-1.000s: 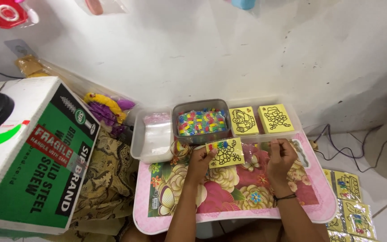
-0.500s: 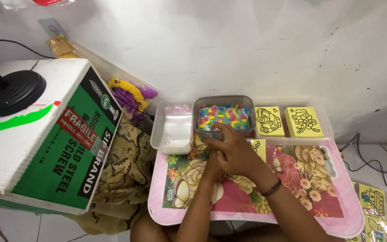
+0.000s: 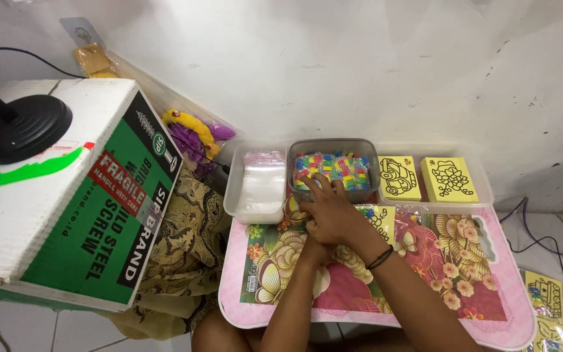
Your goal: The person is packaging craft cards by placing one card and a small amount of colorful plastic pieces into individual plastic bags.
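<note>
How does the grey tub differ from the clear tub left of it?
The grey tub holds small multicoloured packets; the clear tub holds a stack of clear plastic bags. The right hand reaches into the grey tub, while nothing touches the clear tub. Both sit side by side against the wall, open-topped.

A large cardboard box with green and white sides stands at the left, and a round black lamp base rests on its top. A patterned brown cloth lies bunched between the box and the pink flowered tray. Against the white wall leans a clear bag holding yellow and purple toys. A black cable trails over the floor at the right, near loose yellow picture cards.
</note>
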